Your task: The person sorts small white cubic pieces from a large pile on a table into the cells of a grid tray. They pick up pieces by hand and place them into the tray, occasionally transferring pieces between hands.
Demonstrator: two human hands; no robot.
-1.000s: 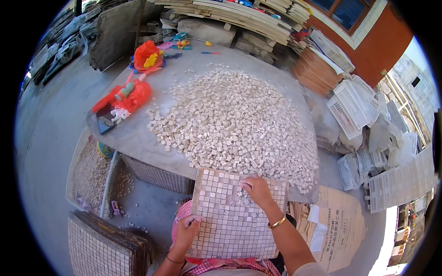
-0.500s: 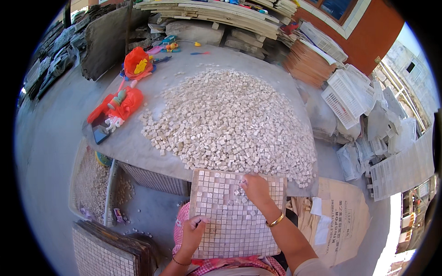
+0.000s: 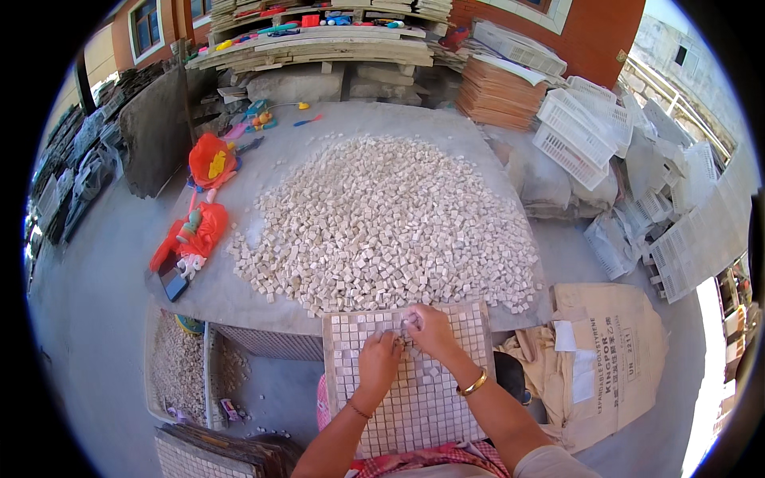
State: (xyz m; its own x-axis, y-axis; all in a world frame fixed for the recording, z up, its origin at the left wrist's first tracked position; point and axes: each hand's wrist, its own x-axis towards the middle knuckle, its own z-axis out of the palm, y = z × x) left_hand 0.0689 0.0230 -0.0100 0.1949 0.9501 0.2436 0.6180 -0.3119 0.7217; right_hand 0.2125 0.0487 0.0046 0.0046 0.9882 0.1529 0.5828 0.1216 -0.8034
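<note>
A square gridded board [image 3: 422, 410] rests on my lap, leaning toward the table, with most of its cells filled by small pale stone tiles. My right hand [image 3: 434, 333] is over its upper middle, thumb and fingers pinched around what looks like a stone tile. Just left of it, my left hand [image 3: 378, 366] is closed at the fingertips over the board's upper left; whatever it pinches is too small to make out. A few loose tiles lie on the grid between and below the hands. Beyond the board spreads a large heap of stone tiles [image 3: 390, 227].
The heap lies on a grey table [image 3: 279, 307]. Red plastic bags [image 3: 203, 227], toys and a phone [image 3: 173, 285] sit at its left. Lower left are a white crate [image 3: 151, 374] of tiles and stacked boards [image 3: 207, 458]. A brown sack [image 3: 629, 358] and white baskets [image 3: 574, 135] are right.
My left hand has moved up and right from the board's left edge to close beside my right hand. The right hand stays over the upper middle. The head view has shifted.
</note>
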